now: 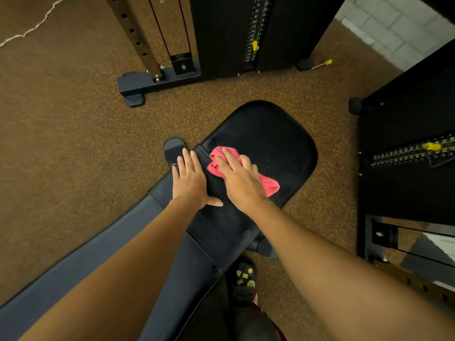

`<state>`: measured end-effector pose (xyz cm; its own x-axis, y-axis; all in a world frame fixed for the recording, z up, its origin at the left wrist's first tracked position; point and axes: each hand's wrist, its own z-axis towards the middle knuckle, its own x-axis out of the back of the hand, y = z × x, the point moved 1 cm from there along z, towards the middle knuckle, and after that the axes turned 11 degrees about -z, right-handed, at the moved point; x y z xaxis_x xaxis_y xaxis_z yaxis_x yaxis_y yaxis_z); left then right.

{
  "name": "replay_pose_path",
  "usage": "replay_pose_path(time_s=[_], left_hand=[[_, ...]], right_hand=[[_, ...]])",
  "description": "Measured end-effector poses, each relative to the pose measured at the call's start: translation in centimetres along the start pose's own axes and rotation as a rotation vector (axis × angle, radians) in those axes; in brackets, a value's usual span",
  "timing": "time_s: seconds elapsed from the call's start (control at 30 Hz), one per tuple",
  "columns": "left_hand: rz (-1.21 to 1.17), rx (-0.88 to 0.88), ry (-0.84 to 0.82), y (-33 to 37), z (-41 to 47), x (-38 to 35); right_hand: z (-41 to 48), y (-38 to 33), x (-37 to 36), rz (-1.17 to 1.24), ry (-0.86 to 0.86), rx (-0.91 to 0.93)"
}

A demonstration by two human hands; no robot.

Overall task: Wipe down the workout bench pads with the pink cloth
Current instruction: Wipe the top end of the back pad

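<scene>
The black seat pad (275,134) of the workout bench lies in the middle of the view, with small wet droplets on its surface. The longer back pad (78,262) runs from it down to the lower left. The pink cloth (269,185) is crumpled on the seat pad's near left part. My right hand (240,178) presses flat on top of the cloth, fingers spread over it. My left hand (190,180) rests flat on the pad's left edge beside the cloth, fingers apart, holding nothing.
A black cable machine with a weight stack (246,33) stands behind the bench, its base foot (133,87) on the speckled brown floor. A second weight stack (413,153) stands close on the right. My shoe (243,279) is under the bench's near side.
</scene>
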<state>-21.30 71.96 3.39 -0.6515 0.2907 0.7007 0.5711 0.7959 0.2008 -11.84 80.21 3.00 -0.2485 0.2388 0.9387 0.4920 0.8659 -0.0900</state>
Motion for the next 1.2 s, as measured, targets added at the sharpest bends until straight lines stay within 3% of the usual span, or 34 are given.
replay_pose_path(time_s=[0.23, 0.5, 0.8, 1.0, 1.1, 1.2], left_hand=[[0.066, 0.023, -0.023, 0.2, 0.5, 0.0], [0.093, 0.017, -0.038, 0.2, 0.5, 0.1], [0.118, 0.05, -0.066, 0.5, 0.9, 0.2], [0.177, 0.11, -0.1, 1.1, 1.0, 0.2], [0.185, 0.132, -0.109, 1.4, 1.1, 0.4], [0.189, 0.135, -0.113, 1.4, 1.1, 0.4]], right_hand=[[4.5, -0.8, 0.3, 0.027, 0.041, -0.017], [1.6, -0.8, -1.6, 0.034, 0.177, -0.045], [7.4, -0.2, 1.3, -0.009, 0.111, -0.037], [3.0, -1.4, -1.3, 0.054, 0.179, -0.061], [3.5, 0.0, -1.2, 0.022, 0.193, -0.032], [5.2, 1.9, -0.4, 0.023, 0.152, -0.114]])
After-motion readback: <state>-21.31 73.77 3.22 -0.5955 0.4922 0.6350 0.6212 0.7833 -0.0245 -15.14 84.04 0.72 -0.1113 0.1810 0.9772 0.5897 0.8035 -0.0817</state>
